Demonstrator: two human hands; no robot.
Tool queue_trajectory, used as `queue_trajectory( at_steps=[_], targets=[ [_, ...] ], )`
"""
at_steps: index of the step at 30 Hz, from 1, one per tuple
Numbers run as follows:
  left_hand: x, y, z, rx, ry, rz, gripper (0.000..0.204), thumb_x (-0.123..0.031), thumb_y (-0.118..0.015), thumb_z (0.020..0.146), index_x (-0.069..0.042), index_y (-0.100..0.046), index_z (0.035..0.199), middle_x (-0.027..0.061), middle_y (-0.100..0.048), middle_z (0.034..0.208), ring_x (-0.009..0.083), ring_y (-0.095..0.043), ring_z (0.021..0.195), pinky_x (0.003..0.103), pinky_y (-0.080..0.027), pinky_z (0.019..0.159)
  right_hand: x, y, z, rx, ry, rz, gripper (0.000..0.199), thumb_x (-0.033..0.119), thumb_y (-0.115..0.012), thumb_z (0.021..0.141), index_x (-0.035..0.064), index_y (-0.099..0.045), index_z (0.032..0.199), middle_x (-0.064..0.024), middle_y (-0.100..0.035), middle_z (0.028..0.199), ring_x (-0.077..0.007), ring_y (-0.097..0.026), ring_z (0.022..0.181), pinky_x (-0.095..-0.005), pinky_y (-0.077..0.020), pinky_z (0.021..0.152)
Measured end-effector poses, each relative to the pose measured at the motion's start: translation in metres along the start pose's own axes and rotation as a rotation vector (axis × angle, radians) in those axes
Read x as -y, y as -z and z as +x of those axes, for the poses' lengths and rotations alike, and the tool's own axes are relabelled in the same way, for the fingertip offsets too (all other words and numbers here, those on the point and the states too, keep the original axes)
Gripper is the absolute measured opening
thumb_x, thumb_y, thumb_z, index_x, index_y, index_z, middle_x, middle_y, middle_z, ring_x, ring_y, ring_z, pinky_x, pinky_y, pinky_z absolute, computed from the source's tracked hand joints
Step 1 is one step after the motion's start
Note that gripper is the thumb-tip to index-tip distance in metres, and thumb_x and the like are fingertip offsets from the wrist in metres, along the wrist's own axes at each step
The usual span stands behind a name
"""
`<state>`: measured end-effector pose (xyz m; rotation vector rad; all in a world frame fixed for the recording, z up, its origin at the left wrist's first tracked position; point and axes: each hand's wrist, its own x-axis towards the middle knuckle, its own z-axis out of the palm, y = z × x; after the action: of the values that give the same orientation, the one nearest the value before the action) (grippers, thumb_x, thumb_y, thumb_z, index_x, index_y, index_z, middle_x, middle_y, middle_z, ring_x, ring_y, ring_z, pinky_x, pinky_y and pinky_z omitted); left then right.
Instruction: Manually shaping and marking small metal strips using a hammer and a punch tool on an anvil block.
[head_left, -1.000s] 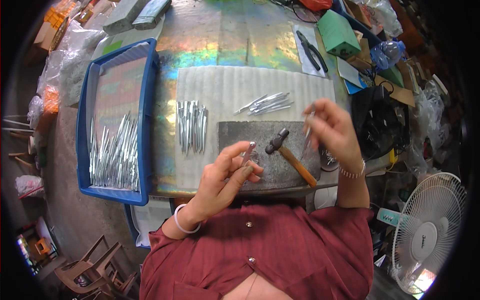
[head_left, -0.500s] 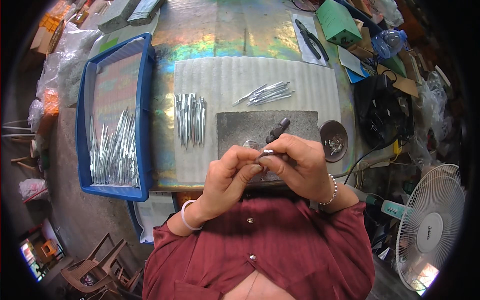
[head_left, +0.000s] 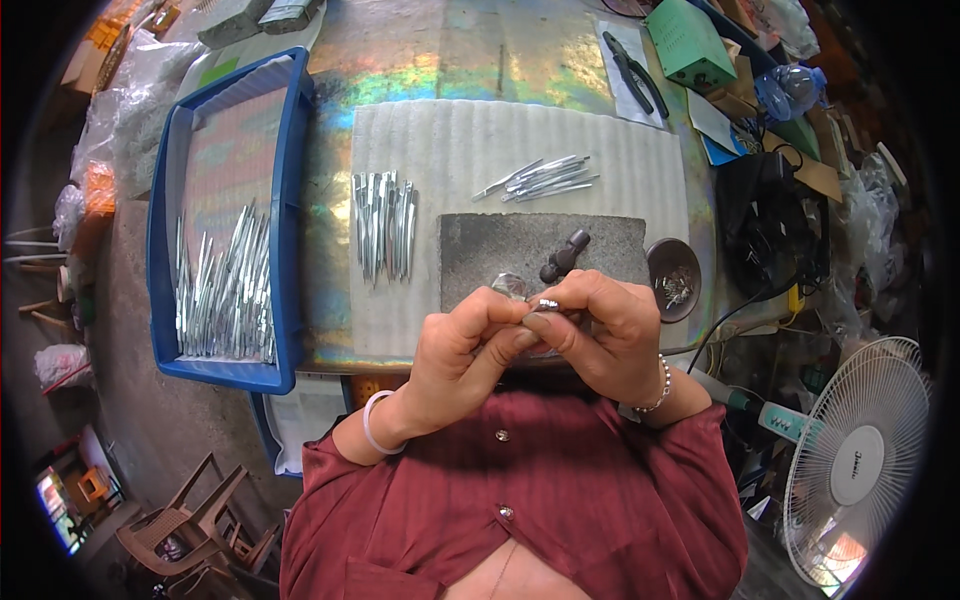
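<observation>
My right hand (head_left: 606,325) pinches a small silvery metal piece (head_left: 547,305) between thumb and forefinger, over the near edge of a dark stone block (head_left: 475,240). Thumb and forefinger pressed together, my left hand (head_left: 462,342) meets the right fingertips beside the piece. What the left fingers grip is hidden. Just beyond them lies a clear, shiny roundish object (head_left: 508,285), partly covered by the left hand. A dark hammer (head_left: 566,254) rests on the block, its near part behind my right hand.
Slim silvery metal rods lie in a left bundle (head_left: 384,225), a far pile (head_left: 545,179) and a blue tray (head_left: 297,220). A brown bowl (head_left: 655,262) of tiny metal pieces stands right of the block. Pliers (head_left: 635,75), a green box (head_left: 688,45) and a fan (head_left: 855,465) are further off.
The view has shifted slightly, so the table things sit a little differently. Both hands stay together at the block's near edge; the metal piece seems slightly turned in the right fingers.
</observation>
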<state>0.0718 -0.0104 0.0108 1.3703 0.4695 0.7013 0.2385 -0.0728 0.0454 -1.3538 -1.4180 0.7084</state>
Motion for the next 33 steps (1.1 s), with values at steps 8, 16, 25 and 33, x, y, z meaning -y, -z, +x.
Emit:
queue_trajectory(
  at_steps=[8, 16, 25, 33],
  targets=[
    [-0.003, 0.0, 0.0, 0.063, 0.095, 0.001, 0.005, -0.002, -0.061, 0.09, 0.001, -0.057, 0.093, 0.0052, -0.065, 0.072, 0.0044, -0.057, 0.065, 0.021, -0.046, 0.055, -0.004, 0.001, -0.008, 0.065, -0.244, 0.169, 0.012, 0.005, -0.067, 0.086, -0.0029, -0.058, 0.084, -0.0072, -0.064, 0.07, -0.0066, -0.062, 0.061, -0.0214, -0.0489, 0.051],
    [-0.012, 0.008, 0.014, 0.106, 0.385, -0.045, 0.017, -0.012, -0.063, 0.091, 0.001, -0.056, 0.083, 0.0017, -0.059, 0.063, 0.0038, -0.055, 0.058, 0.02, -0.044, 0.049, -0.025, -0.001, -0.001, 0.079, -0.642, 0.664, 0.017, 0.011, -0.062, 0.09, 0.0036, -0.054, 0.078, -0.0005, -0.056, 0.061, -0.002, -0.044, 0.044, -0.0171, -0.0337, 0.038],
    [-0.014, 0.01, 0.027, 0.188, 0.54, -0.137, 0.021, -0.018, -0.062, 0.092, 0.001, -0.056, 0.087, 0.0032, -0.06, 0.063, 0.0071, -0.059, 0.051, 0.019, -0.047, 0.043, -0.034, -0.002, -0.005, -0.005, -0.742, 0.928, 0.018, 0.014, -0.065, 0.089, 0.0059, -0.057, 0.075, -0.0005, -0.054, 0.06, -0.0031, -0.041, 0.041, -0.0179, -0.0321, 0.036],
    [-0.017, 0.009, 0.039, 0.257, 0.617, -0.1, 0.021, -0.02, -0.062, 0.092, 0.0, -0.056, 0.088, 0.0024, -0.06, 0.066, 0.0072, -0.059, 0.051, 0.019, -0.047, 0.042, -0.038, -0.001, -0.011, -0.101, -0.735, 0.954, 0.018, 0.013, -0.064, 0.089, 0.0059, -0.056, 0.075, -0.0006, -0.053, 0.06, -0.0029, -0.04, 0.041, -0.0177, -0.0318, 0.037]
  ],
)
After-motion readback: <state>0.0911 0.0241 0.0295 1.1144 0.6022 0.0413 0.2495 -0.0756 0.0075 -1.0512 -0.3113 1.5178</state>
